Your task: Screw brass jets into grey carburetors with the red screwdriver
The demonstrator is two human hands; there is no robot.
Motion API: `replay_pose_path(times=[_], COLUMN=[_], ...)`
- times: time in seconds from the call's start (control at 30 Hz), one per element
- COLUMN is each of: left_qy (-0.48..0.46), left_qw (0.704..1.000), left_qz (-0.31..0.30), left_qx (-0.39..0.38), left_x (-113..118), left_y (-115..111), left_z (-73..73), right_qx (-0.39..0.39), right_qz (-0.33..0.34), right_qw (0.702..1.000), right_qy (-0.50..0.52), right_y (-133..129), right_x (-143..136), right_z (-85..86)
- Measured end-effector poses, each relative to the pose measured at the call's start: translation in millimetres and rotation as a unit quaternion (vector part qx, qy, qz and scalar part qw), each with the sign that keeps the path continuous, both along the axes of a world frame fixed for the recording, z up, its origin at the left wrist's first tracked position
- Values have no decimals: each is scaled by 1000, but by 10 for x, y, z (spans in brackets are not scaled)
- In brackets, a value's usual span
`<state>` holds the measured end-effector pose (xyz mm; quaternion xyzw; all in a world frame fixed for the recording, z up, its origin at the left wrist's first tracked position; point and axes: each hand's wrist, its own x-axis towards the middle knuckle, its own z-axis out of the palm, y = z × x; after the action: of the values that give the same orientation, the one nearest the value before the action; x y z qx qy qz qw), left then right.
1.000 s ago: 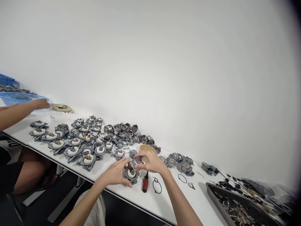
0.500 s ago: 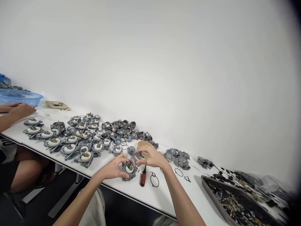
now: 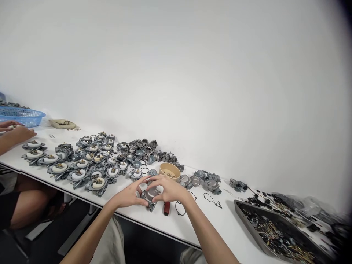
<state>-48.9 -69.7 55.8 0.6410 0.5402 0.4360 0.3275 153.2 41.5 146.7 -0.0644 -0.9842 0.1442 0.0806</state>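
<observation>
Cupping a carburetor (image 3: pixel 150 206) on the counter (image 3: pixel 176 226), the left hand (image 3: pixel 128 194) closes its fingers round it and the right hand (image 3: pixel 171 189) clamps the float bowl (image 3: pixel 152 193), apparently seated, fastening unclear, while many neighbouring carburetors (image 3: pixel 89 186) lie uncovered, white floats (image 3: pixel 78 174) showing

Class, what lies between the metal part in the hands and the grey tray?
Between the metal part and the tray, the head view shows a red handle, black rings and the right forearm.

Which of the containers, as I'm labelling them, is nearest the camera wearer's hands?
The round tan tub, just beyond the wearer's right hand; the dark metal tray, blue basket and beige tray lie farther off.
</observation>
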Motion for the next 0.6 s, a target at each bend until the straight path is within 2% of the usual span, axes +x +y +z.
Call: replay_pose_path(times=[0.13,0.17,0.23,0.3,0.33,0.4,0.47,0.6], left_qy=[-19,-16,-4,1,1,3,11,7], left_qw=[1000,1000,1000,1000,1000,1000,999,1000], left_qz=[-4,0,7,12,14,14,11,-7], left_qx=[8,7,-5,-15,-19,-23,-28,-27], left_x=[11,16,30,46,53,62,64,47], left_y=[6,4,-7,-25,-34,-48,-51,-27], left_z=[3,9,32,66,82,107,115,88], right_qx=[-74,-95,-112,-96,-86,-80,-83,-77], right_qz=[20,-2,-85,-164,-181,-184,-181,-193], right_qw=[995,990,978,972,974,978,979,977], right_qy=[69,104,157,137,103,52,43,55], right_y=[91,152,309,470,536,619,646,637], right_x=[59,71,92,111,121,144,163,196], right_z=[-9,-35,-136,-297,-391,-575,-723,-855])
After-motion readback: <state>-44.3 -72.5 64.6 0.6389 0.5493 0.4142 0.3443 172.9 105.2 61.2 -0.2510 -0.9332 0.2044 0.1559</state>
